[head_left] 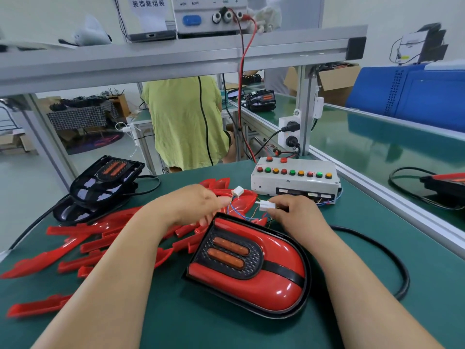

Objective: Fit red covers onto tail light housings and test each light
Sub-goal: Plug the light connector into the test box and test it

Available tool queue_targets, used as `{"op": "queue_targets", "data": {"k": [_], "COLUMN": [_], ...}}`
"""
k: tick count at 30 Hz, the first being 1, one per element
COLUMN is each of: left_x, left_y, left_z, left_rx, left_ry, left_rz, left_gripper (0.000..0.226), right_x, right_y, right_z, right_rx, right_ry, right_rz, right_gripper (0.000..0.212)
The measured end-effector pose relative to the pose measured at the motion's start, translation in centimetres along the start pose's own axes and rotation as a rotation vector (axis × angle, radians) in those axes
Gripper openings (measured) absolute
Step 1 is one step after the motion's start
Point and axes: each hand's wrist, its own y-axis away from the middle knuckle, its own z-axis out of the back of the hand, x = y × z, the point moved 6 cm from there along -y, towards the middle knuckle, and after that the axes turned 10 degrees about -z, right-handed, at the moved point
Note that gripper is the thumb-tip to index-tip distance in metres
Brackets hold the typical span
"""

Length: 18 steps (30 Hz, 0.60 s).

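**Desk:** The left hand (pixel 201 205): what has it got?

**Photographer:** In the head view it pinches thin coloured wires just behind a small white plastic connector (pixel 237 191). The right hand (pixel 294 210) pinches a second white plastic connector (pixel 264 205). The two are near but not joined. The glossy red-covered tail light in its black housing (pixel 249 263) lies on the green bench mat (pixel 201 323), just below both hands.

**Desk:** What could go wrong?

**Photographer:** My reading is that gripping the wires rather than the connector body could strain them. Halves that meet askew might bend a pin, or give a false dead result at the grey test box with coloured round buttons (pixel 294 180).

**Desk:** Any writing?

**Photographer:** A white paper sign (pixel 148 3) overhead reads "装饰框组装". The pale bench power supply (pixel 208 13) shows "ON", "OFF" and "+". No brand is legible.
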Motion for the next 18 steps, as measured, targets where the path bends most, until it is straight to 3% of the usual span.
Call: {"op": "queue_targets", "data": {"k": [3,6,8,12,15,18], "left_x": [-0.1,0.0,0.0,-1.7,-4.4,-6.0], "left_y": [0.9,1.1,0.9,-0.1,-0.4,-0.6], "left_z": [-1.6,-2.4,-1.9,0.6,-1.0,-1.8], "left_rx": [0.193,0.205,0.111,-0.295,-0.249,-0.291], "left_ry": [0.064,0.216,0.221,0.111,0.146,0.153], "left_rz": [0.009,-0.001,-0.01,-0.118,-0.252,-0.35], "left_gripper": [0.057,0.051,0.047,0.034,0.035,0.012], "right_x": [0.2,0.3,0.4,1.2,2.0,2.4], "right_y": [0.1,0.3,0.5,0.7,1.1,1.5], "right_z": [0.4,1.0,1.1,0.6,0.6,0.8], "right_rx": [-0.057,-0.062,-0.024,0.058,0.086,0.068], "right_ry": [-0.073,-0.219,-0.301,-0.347,-0.411,-0.426], "right_rz": [0.017,0.033,0.03,0.031,0.083,0.11], "right_gripper": [0.017,0.012,0.019,0.039,0.043,0.039]}}
